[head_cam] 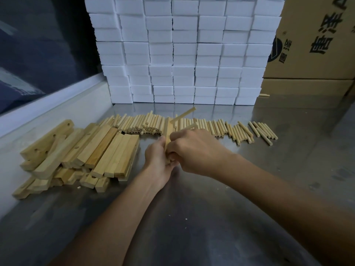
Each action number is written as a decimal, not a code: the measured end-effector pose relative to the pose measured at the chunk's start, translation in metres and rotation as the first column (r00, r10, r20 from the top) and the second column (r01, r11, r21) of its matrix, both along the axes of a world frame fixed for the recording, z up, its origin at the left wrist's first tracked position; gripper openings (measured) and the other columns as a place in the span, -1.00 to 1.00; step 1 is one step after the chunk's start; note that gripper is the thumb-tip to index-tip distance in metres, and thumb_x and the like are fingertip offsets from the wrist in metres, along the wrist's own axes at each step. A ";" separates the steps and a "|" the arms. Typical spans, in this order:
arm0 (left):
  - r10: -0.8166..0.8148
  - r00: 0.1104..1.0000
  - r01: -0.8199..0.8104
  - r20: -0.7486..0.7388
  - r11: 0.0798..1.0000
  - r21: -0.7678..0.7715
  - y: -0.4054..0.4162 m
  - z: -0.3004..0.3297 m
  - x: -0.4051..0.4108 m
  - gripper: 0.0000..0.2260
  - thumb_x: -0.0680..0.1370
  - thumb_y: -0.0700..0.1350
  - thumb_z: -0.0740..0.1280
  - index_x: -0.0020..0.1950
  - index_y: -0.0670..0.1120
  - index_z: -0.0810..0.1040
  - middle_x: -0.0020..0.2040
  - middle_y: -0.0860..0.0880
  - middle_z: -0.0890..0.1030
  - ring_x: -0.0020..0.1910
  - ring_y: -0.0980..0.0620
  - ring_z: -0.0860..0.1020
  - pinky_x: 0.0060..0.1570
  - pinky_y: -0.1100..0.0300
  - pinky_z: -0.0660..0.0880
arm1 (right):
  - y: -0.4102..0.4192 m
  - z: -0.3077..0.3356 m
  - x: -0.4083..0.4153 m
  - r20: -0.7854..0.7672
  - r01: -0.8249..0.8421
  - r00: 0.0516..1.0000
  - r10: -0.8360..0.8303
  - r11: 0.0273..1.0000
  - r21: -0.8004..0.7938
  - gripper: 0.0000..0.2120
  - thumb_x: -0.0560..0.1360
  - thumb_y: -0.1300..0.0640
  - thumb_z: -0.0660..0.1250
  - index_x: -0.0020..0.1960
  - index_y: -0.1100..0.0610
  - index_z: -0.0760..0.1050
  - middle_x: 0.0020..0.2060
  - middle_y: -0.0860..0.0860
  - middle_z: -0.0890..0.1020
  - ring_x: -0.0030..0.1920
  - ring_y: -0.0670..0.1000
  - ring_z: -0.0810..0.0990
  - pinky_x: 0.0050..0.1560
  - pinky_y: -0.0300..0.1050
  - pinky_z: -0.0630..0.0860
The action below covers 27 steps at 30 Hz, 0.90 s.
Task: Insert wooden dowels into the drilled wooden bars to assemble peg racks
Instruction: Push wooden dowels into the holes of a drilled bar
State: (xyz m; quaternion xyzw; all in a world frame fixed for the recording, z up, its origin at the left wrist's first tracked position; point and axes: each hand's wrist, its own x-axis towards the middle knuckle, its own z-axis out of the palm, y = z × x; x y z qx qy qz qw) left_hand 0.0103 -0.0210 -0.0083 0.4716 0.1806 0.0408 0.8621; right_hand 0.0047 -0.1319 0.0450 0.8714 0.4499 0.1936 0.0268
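Both hands on one pale drilled wooden bar [167, 131], mid-table, in front of the dowel row.

Left hand [158, 160] grips the bar's lower end, bar standing near upright; right hand [194, 150] is curled against the bar — what it pinches is hidden. Two light round wooden dowels [183, 115] jut from the bar, angled up-right. Loose dowel row [192, 126] lies behind on the steel table [211, 217]; stack of drilled bars [80, 152] sits left — white foam blocks [182, 54] behind.
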 end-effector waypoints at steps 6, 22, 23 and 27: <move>-0.007 1.000 0.007 0.029 1.000 -0.006 0.001 -0.001 -0.001 -0.73 0.69 -0.06 0.14 0.09 -0.22 0.54 -0.25 -0.11 0.62 -0.27 -0.02 0.59 -0.39 0.19 0.52 | 0.004 -0.004 0.005 -0.275 0.132 0.959 -0.073 0.970 0.205 -0.85 0.41 0.17 0.36 -0.11 0.09 0.70 -0.25 0.00 0.66 -0.19 0.05 0.59 -0.15 -0.07 0.52; -0.061 0.998 0.062 0.025 0.995 -0.073 0.002 -0.003 0.005 -0.72 0.70 -0.08 0.07 0.20 -0.23 0.45 -0.37 -0.04 0.38 -0.53 0.09 0.27 -0.57 0.27 0.20 | -0.032 -0.021 0.001 0.007 -0.085 0.996 0.087 0.954 0.289 -0.86 0.59 0.16 0.35 -0.07 0.21 0.61 -0.26 0.07 0.60 -0.30 0.14 0.58 -0.41 -0.01 0.48; -0.055 0.998 0.058 0.035 0.995 -0.084 0.003 -0.004 0.005 -0.72 0.70 -0.07 0.07 0.20 -0.23 0.45 -0.37 -0.04 0.37 -0.54 0.10 0.27 -0.58 0.27 0.21 | -0.029 -0.021 0.001 -0.018 -0.080 0.996 0.089 0.950 0.301 -0.87 0.58 0.19 0.34 -0.08 0.22 0.61 -0.27 0.08 0.60 -0.31 0.16 0.58 -0.39 0.01 0.49; -0.021 0.998 0.029 0.066 0.993 -0.110 0.005 -0.006 0.006 -0.73 0.71 -0.07 0.06 0.08 -0.21 0.46 -0.45 -0.01 0.36 -0.58 0.11 0.28 -0.59 0.27 0.21 | -0.017 -0.017 0.006 -0.121 0.018 0.992 0.022 0.947 0.322 -0.80 0.56 0.16 0.26 -0.19 0.17 0.58 -0.33 0.09 0.60 -0.31 0.20 0.54 -0.30 0.05 0.49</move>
